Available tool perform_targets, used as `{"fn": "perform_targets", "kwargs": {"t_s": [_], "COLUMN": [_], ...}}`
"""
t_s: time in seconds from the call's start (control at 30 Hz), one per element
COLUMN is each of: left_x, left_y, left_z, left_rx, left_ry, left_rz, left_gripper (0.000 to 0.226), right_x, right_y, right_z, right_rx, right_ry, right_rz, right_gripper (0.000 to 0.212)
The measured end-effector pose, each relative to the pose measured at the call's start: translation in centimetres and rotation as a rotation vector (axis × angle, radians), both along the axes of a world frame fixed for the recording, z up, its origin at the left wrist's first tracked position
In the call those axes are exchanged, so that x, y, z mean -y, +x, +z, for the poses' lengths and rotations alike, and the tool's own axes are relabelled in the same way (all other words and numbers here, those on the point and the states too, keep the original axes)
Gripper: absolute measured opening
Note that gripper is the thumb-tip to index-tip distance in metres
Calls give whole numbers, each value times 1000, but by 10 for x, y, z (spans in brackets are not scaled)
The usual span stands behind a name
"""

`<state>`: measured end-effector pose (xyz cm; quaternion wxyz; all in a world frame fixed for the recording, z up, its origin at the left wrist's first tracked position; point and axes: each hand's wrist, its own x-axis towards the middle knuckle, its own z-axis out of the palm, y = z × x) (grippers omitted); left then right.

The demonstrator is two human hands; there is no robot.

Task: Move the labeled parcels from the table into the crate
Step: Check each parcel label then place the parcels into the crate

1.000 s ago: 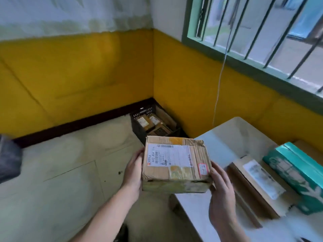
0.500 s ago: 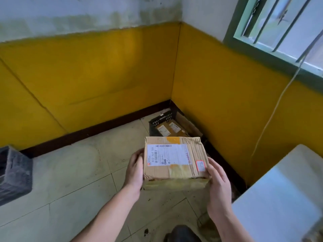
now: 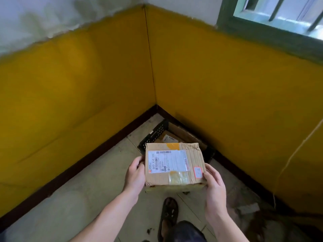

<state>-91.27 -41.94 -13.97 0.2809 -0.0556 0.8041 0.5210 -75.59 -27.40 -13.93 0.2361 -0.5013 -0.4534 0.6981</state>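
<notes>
Parcel point(image 3: 174, 165) in hand, centre of frame, a little below the middle. It is a brown carton with the white shipping label up, a small red-bordered sticker near its right edge, and yellowish tape across the top. It is held clear of the floor point(image 3: 73, 198), label face roughly level.

Left grip point(image 3: 134, 175) clasps the carton's left side, thumb at the top edge, fingers hidden behind it. Right grip point(image 3: 214, 185) cups the lower right corner, thumb by the sticker. Both are closed on the parcel; neither is free.

Crate point(image 3: 153, 135): black lattice wall shows just above the parcel in the frame. It sits on the floor in the corner where the yellow walls point(image 3: 87, 84) meet. One labeled package point(image 3: 170, 137) lies inside. The carton I hold hides most of the interior, so I cannot tell how much room is left.

Key relation: the crate lies straight up-frame from the parcel, ahead of me and lower. The carton's long axis runs left to right, across the line of travel, with one grip at each end. Left grip sits a touch higher in the frame, so it is likely a shade nearer the crate, but the difference is slight.

Judgement: carry stage, drop not yet made. The next move calls for a reach forward and down, both grips together. The risk is the carton's far edge catching the crate's near wall, or landing tilted on what lies inside.

My shoe point(image 3: 168, 213) shows at lower centre. Counter is out of frame.
</notes>
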Motion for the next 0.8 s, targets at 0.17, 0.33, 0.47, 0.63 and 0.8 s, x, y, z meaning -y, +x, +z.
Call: {"fn": "perform_targets", "kwargs": {"t_s": [0.17,0.33,0.47,0.63,0.8], "left_x": [-47,-90,-124,-158,-212], "left_y": [-84,-158,-218,-282,-331], "left_z": [-12,-34,-72,-143,-260], "left_rx": [69,137,230,308,302], "left_ry": [-40,-6,23,-39,-107], "left_rz": [-63,-162,-295,-561,-731], "left_gripper": [21,36,30,36,45], "right_x": [-41,-71,-82,-87,-113], "right_y": [-73,-136,-188,-251,-295], "right_z": [-8,-23,-58,-128,-237], "right_rx": [73,140,230,301,356], "right_ry": [4,-54,-99,-133,-196], "right_rz": [11,-62,-130,-206,-237], "right_gripper": [24,22,31,20,19]}}
